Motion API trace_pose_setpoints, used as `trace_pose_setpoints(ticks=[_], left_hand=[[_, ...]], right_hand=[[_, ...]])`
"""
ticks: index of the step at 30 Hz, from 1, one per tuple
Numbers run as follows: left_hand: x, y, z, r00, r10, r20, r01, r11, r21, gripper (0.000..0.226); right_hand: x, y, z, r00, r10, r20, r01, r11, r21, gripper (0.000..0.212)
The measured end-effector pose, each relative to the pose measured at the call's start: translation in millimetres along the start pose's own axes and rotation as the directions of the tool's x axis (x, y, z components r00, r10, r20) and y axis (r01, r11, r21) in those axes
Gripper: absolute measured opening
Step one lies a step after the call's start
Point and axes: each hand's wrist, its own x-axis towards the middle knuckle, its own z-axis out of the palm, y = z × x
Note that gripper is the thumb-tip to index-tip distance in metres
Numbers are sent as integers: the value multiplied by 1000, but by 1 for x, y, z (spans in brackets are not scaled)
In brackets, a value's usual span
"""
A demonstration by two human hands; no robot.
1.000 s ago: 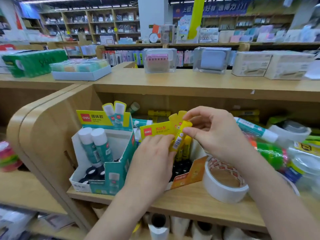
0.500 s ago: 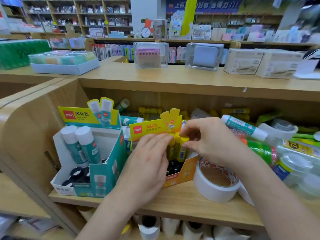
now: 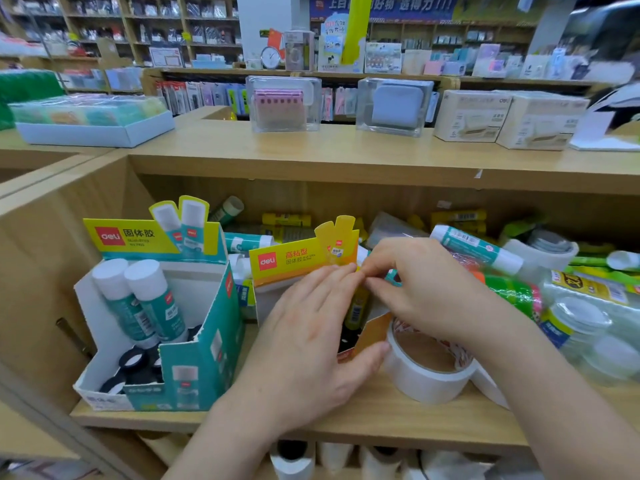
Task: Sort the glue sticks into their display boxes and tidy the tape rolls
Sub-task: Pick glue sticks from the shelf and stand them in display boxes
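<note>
Seemingly, the head view shows the right hand point(image 3: 426, 292) with fingertips curled on a yellow glue stick point(image 3: 356, 306) that stands in the yellow box point(image 3: 287, 261). The left hand point(image 3: 311, 341) lies straight-fingered across the box. A hard push could jam the stick or tip the light box onto the tape roll point(image 3: 422, 379) just beside it.

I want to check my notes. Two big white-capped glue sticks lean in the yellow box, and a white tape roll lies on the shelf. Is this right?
Not quite. The head view shows the two glue sticks leaning in the teal box, not the yellow box. The tape roll does lie on the shelf.
</note>
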Motion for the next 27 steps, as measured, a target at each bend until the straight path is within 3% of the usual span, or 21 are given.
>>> trace_pose_setpoints(ticks=[6,12,17,23,27], left_hand=[[3,-3,6,999,-4,40,-5,971,237,73],[3,-3,5,1000,15,-16,-10,958,285,64],[3,-3,2,999,45,16,-48,948,316,68],[9,7,4,999,-13,30,4,957,291,77],[20,37,13,992,91,-90,-74,981,178,61]], right_hand=[[-7,-3,0,998,43,43,-42,999,-28,32],[-18,-10,4,992,90,91,-99,991,96,36],[-58,-7,-3,934,304,-191,-218,903,372,30],[-125,27,-52,841,468,-271,-352,855,382,23],[-157,60,-75,783,534,-318,-413,830,376,22]])
